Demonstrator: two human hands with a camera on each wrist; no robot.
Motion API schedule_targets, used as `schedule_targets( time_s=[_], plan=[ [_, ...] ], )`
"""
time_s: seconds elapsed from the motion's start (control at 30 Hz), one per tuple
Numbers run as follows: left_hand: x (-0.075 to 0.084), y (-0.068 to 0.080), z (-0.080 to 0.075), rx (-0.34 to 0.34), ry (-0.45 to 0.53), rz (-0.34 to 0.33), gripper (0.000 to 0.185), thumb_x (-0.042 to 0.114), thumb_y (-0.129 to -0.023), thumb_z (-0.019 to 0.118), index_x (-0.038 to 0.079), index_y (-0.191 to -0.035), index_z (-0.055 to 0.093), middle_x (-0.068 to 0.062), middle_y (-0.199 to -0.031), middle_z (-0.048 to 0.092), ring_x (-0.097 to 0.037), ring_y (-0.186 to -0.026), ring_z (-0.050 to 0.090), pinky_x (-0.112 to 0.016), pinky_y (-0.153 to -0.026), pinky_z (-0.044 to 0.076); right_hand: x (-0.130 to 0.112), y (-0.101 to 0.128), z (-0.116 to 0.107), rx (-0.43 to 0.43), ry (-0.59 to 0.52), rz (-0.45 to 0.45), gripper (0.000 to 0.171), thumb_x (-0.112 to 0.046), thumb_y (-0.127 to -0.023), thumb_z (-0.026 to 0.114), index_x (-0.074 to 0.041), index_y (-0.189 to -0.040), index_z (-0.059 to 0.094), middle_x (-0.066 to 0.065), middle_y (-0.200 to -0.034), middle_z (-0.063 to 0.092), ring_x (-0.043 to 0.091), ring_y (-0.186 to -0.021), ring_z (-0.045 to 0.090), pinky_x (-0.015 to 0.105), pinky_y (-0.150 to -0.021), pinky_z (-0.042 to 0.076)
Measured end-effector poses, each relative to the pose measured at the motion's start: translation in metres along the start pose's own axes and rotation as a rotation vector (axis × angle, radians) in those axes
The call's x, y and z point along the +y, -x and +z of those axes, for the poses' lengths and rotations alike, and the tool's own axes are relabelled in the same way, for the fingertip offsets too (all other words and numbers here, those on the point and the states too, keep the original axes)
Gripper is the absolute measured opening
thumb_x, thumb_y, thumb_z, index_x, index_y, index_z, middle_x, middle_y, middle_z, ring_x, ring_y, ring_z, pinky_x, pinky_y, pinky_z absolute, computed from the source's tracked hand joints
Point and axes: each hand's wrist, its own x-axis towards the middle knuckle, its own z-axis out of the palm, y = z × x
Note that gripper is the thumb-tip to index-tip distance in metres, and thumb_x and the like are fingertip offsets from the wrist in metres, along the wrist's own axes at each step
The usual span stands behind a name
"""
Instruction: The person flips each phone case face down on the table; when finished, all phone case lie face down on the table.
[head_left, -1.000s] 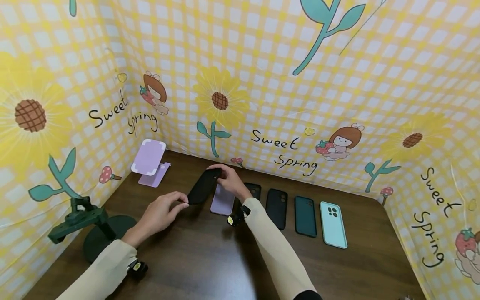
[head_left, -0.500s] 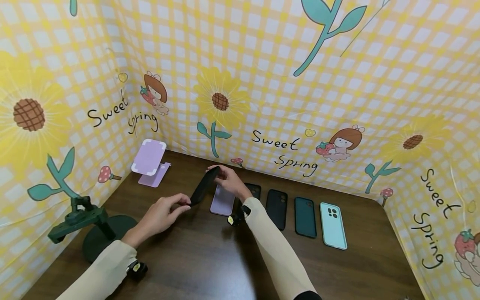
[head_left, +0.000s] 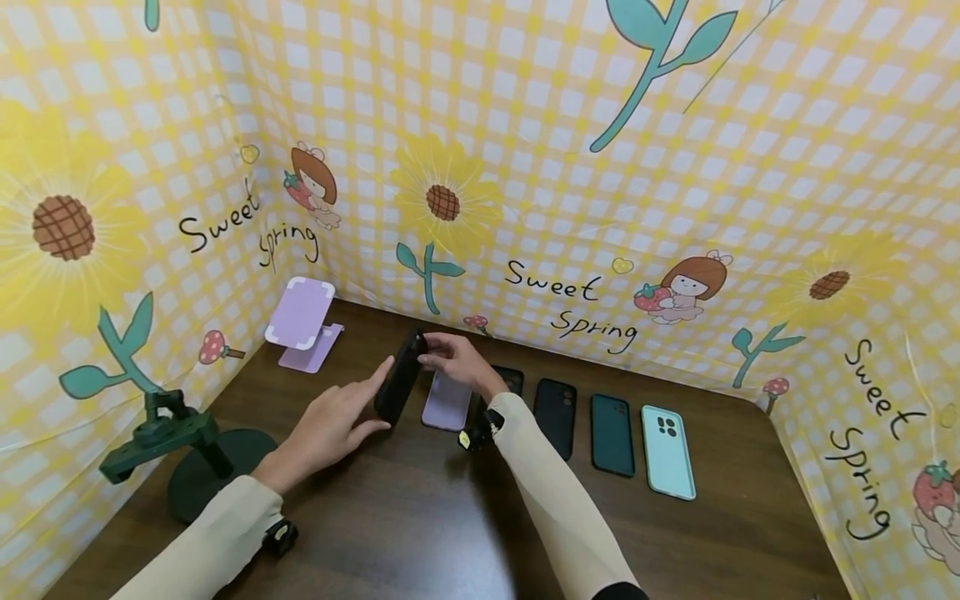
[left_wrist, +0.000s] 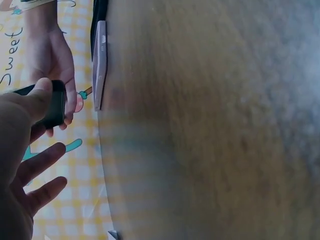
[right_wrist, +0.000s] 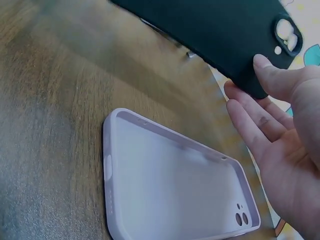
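- Case (head_left: pixel 400 387), black, steeply tilted between both hands' fingers; light showed through its camera cutout (right_wrist: pixel 288 36), so I judged it held no phone. Whether its lower end touched wood, I could not tell.
- Right hand (head_left: pixel 459 362): narrow pinch at the cutout end, thumb on one face, fingertips behind. Left hand (head_left: pixel 330 423): thumb and a finger held the opposite end, other fingers spread wide. I took the two-ended grip as a way to steady its angle.
- Purple case (head_left: pixel 446 407) lay just below the right fingers, open side up.
- Rightward of those fingers: half-hidden dark case (head_left: pixel 513 379), second dark case (head_left: pixel 555 417), teal case (head_left: pixel 612 433), mint case (head_left: pixel 667 450); gaps probably left for lifting singly.
- Patterned cloth (head_left: pixel 540 167) rose just beyond the right fingertips, behind the table (head_left: pixel 420 517), limiting reach. Purple stand (head_left: pixel 302 312) bounded the left fingers' far side. Widest room, I judged: nearer the person.
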Motion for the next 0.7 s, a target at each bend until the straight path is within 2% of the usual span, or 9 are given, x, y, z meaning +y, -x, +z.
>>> schedule_targets(
  time_s=[0.1,0.2,0.5,0.7],
  plan=[
    [-0.001,0.000,0.001,0.021,-0.040,0.031,0.103,0.026,-0.082,0.088,0.015,-0.164,0.027,-0.013,-0.115,0.075,-0.024,-0.098,0.072,-0.044,-0.077,0.053,-0.001,0.000,-0.001,0.000,0.017,-0.007,0.043,-0.008,-0.102,0.063,-0.007,-0.145,0.058,0.021,-0.131,0.067,0.032,-0.108,0.074,0.050,-0.097,0.057],
    [-0.002,0.000,0.003,0.031,-0.047,0.027,0.099,0.027,-0.083,0.087,0.011,-0.162,0.031,-0.015,-0.119,0.074,-0.027,-0.102,0.071,-0.046,-0.079,0.053,-0.001,0.000,-0.001,0.012,0.046,-0.011,0.044,-0.009,-0.101,0.064,-0.008,-0.145,0.059,0.020,-0.130,0.068,0.031,-0.106,0.074,0.049,-0.093,0.059],
    [-0.009,0.000,0.005,0.064,-0.070,-0.034,0.095,0.031,-0.082,0.087,0.009,-0.160,0.037,-0.017,-0.127,0.071,-0.031,-0.109,0.070,-0.049,-0.083,0.053,0.001,0.001,0.000,0.126,0.072,0.037,0.042,-0.011,-0.098,0.070,-0.012,-0.140,0.063,0.015,-0.132,0.068,0.023,-0.096,0.075,0.046,-0.088,0.061],
    [-0.011,-0.001,0.006,0.060,-0.070,-0.090,0.093,0.036,-0.084,0.085,0.006,-0.158,0.039,-0.019,-0.131,0.069,-0.035,-0.112,0.069,-0.051,-0.085,0.052,0.002,0.001,-0.001,0.167,0.103,0.021,0.041,-0.015,-0.098,0.071,-0.014,-0.138,0.065,0.013,-0.135,0.068,0.023,-0.099,0.075,0.044,-0.087,0.061]
  ],
)
